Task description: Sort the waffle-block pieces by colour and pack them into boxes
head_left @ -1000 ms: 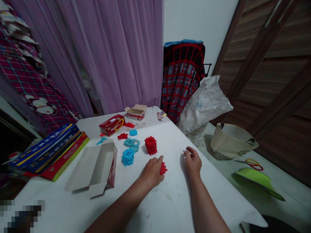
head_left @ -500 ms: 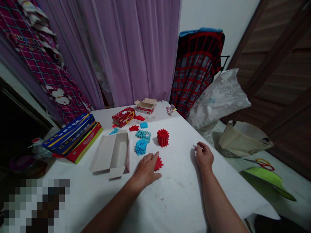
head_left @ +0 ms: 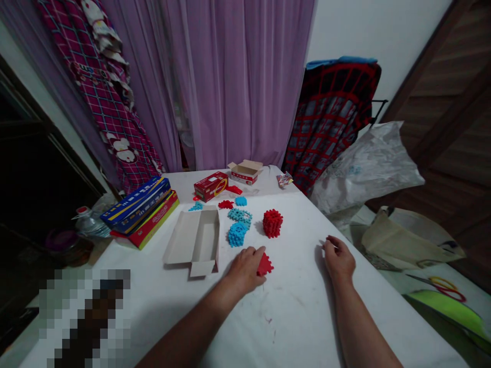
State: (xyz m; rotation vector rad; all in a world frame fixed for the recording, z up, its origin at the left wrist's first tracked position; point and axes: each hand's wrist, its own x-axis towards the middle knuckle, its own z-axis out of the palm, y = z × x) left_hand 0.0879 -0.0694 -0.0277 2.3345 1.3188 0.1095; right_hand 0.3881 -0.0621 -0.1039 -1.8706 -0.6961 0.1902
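Note:
My left hand (head_left: pixel 246 271) rests on the table with fingers and thumb closed around the left side of a flat red toothed plastic piece (head_left: pixel 266 265). Part of that piece is hidden under the fingers. To the right, my right hand (head_left: pixel 339 259) lies near the table's right edge, its fingers curled in; whatever they may hold is too small to make out. A red stack of interlocking pieces (head_left: pixel 272 224) stands beyond my left hand. Close by are a blue stack (head_left: pixel 237 234) and a light blue toothed piece (head_left: pixel 240 216).
An opened white carton (head_left: pixel 206 240) lies left of my left hand. Farther back are a red box (head_left: pixel 210 186), an open small box (head_left: pixel 245 173) and a crumpled wrapper (head_left: pixel 284 179). Blue and red boxes (head_left: pixel 140 207) are stacked at left. A cloth bag (head_left: pixel 410 237) stands off the right edge.
My left hand's thumb and fingers have closed in on the flat red piece. My right hand stays curled by the table's edge. The whole view has shifted, with things appearing farther right.

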